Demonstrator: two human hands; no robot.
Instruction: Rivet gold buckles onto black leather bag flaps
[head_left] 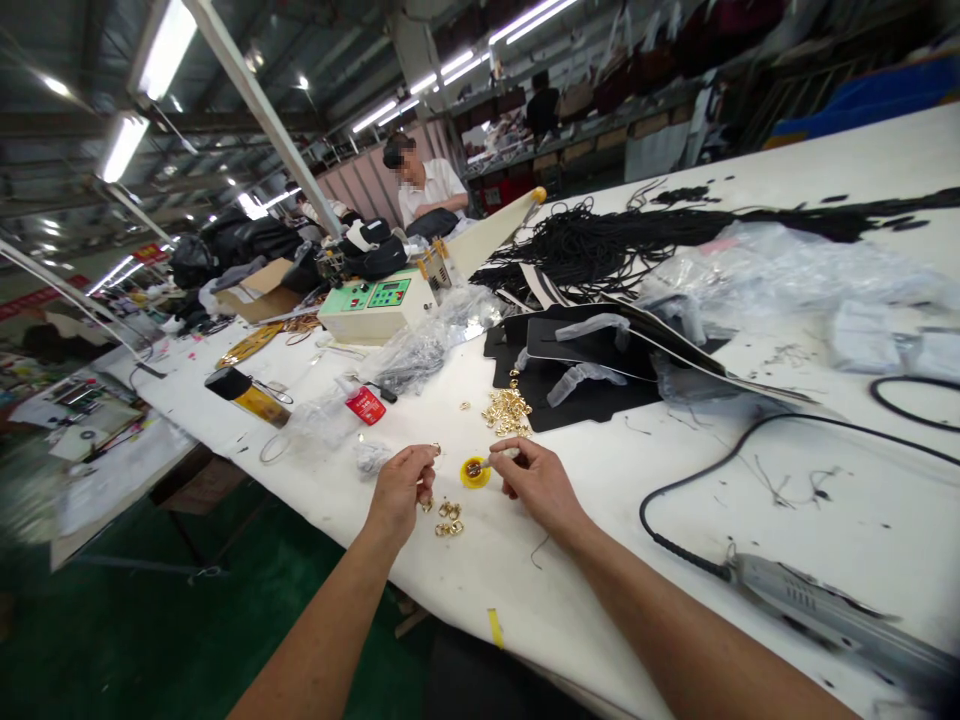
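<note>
My left hand (403, 488) is closed in a pinch, and a small gold metal fitting (436, 450) pokes out at its fingertips. My right hand (538, 482) is also pinched, around a short pale object (487, 463) whose tip points at a small round yellow dish (475, 482). Something brownish lies in that dish. Several gold buckle-like fittings (450, 522) rest on the white table (480, 570) beside my left hand. Beyond the dish is a larger heap of small gold fittings (507, 410).
Left of the heap stand a red bottle (365, 404) and a dark-capped amber can (244, 395). Black panels (585, 365) and black cords (577, 245) spread at the back. A corded grey tool (817, 605) lies at right. A person (431, 190) sits behind a control box (379, 308).
</note>
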